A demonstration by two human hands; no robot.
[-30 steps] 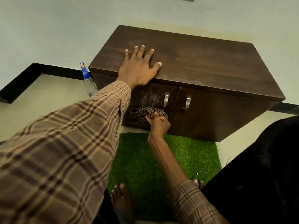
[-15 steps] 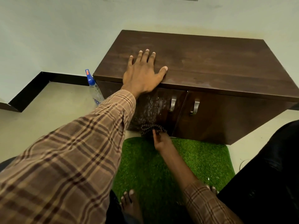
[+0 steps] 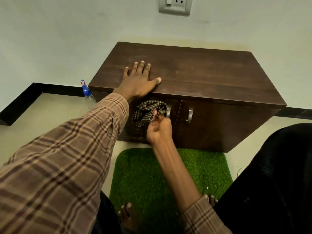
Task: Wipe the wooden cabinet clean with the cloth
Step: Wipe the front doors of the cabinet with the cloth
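Low against the pale wall, the dark brown wooden cabinet (image 3: 202, 76) with two doors stands on the light floor, the biggest thing in view. In front of it lies a rectangular mat of green artificial grass (image 3: 194, 169), with the person's bare toes at its near edge. The left hand (image 3: 137, 81), coming out of a brown checked sleeve (image 3: 59, 166), rests flat on the cabinet's top near its front left edge, its fingers (image 3: 141, 66) straight and spread, holding nothing. The right hand (image 3: 159, 129) is raised before the left door, its fingers curled and pinching the crumpled brown-and-cream checked cloth (image 3: 148, 111). The cloth is bunched against the upper part of the left door, just under the top's overhang and touching the left of the two curved metal door handles (image 3: 168, 110); the other handle (image 3: 190, 115) sits on the right door, just beside it. A clear spray bottle with a blue nozzle (image 3: 87, 92) stands on the floor at the cabinet's left end. A grey wall socket plate (image 3: 175, 5) sits high on the wall
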